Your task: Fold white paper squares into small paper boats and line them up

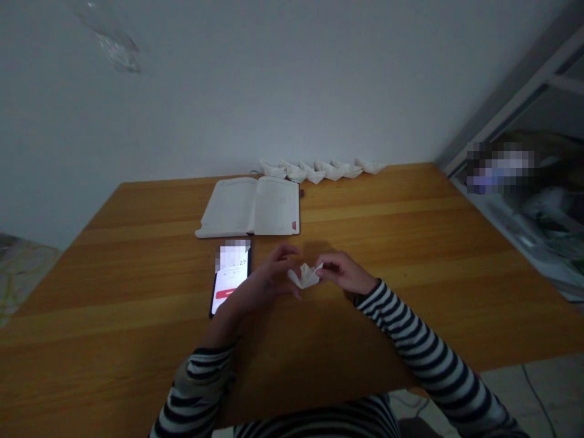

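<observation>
L hand (264,281) is pinching the left side of a folded white paper piece (305,275), fingers curled in, and R hand (343,271) is gripping the right side w/ its fingertips, so both hands are closed on it. Paper is sitting between the hands, roughly mid-table; can't tell if it's touching the wood. Black-and-white striped sleeves (424,347) are covering both forearms.

Wooden table (137,292) is carrying the rest. Smartphone (229,278) is lying face up just left of L hand, L wrist partly covering it, screen lit w/ red bar, top part blurred. Open notebook (252,207) is lying beyond the phone, not touching it. Row of approx six folded paper boats (319,170) is standing along far table edge, nearly touching each other, right by white wall (228,91).
</observation>
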